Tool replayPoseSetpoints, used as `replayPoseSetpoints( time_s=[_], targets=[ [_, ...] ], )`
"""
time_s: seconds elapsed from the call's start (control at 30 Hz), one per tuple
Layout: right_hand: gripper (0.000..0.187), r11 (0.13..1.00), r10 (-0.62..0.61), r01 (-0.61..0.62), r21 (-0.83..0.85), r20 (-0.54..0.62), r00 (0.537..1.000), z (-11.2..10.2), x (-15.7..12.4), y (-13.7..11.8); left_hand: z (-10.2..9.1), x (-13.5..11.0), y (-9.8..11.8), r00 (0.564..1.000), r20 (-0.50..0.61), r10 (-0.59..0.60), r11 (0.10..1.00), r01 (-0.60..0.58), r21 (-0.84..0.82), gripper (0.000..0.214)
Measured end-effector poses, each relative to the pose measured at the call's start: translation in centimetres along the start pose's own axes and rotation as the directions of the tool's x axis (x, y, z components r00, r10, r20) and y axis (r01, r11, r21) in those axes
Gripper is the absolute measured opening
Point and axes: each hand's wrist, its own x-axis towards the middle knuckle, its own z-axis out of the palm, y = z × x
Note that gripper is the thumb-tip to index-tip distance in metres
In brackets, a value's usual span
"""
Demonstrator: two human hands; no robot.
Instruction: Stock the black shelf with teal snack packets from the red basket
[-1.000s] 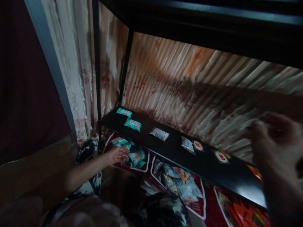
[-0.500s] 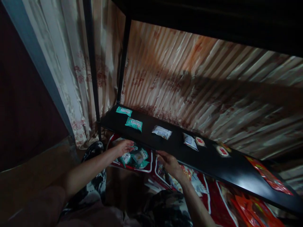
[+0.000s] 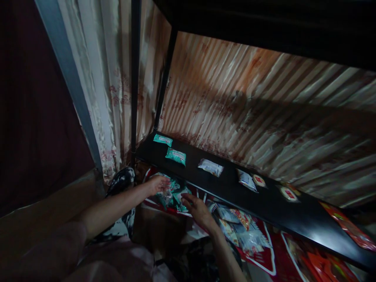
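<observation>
My left hand (image 3: 159, 184) is over the green snack packets (image 3: 167, 197) in a red bag with white trim below the shelf's front edge. Its fingers point right, slightly bent, and I see nothing clearly gripped in them. My right hand (image 3: 197, 208) reaches in from the right towards the same packets, fingers and thumb apart. Its fingertips are at the packets' right side; whether they touch is too dim to tell. On the black shelf (image 3: 211, 182) above lie a green packet (image 3: 176, 156) and another green packet (image 3: 162, 140) behind it.
Along the shelf lie a white packet (image 3: 210, 167), another white packet (image 3: 247, 180), small red-labelled packets (image 3: 289, 193) and a red-orange packet (image 3: 349, 225). Below are bags with mixed packets (image 3: 243, 231) and orange packets (image 3: 323, 266). Black posts (image 3: 135, 78) and a pleated curtain (image 3: 211, 94) surround the shelf.
My right hand has moved left and down from the shelf edge to the green packets. My left hand stays over the bag. The view has shifted left.
</observation>
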Motion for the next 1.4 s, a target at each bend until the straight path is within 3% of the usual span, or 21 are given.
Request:
replayPoseSetpoints(
  time_s=[0.37, 0.6, 0.8, 1.03, 1.4],
  targets=[
    [0.061, 0.991, 0.121, -0.109, 0.081, -0.156, 0.980, 4.5, -0.3, 3.4, -0.6, 0.8, -1.6, 1.000, 0.013, -0.020, 1.000, 0.020, 0.022, 0.008],
    [0.053, 0.989, 0.131, -0.114, 0.098, -0.182, 0.975, 5.5, 0.3, 3.0, -0.3, -0.5, -1.2, 0.996, 0.083, -0.045, 0.998, 0.042, 0.037, 0.006],
    [0.051, 0.995, 0.062, -0.046, 0.089, -0.187, 0.980, 4.9, 3.1, 1.6, -0.4, 0.2, 1.4, 0.996, 0.077, 0.034, 0.998, -0.030, -0.049, 0.013],
    [0.050, 0.988, 0.012, 0.032, 0.152, -0.277, 0.961, 4.0, 6.1, -1.1, -0.2, 1.8, 5.4, 0.989, 0.038, 0.140, 0.974, -0.131, -0.184, 0.015],
    [0.050, 0.992, -0.068, 0.101, 0.078, -0.353, 0.933, 1.2, 11.2, 0.2, 0.0, 9.2, 11.1, 0.979, -0.148, 0.139, 0.858, -0.193, -0.476, 0.003]
  ],
)
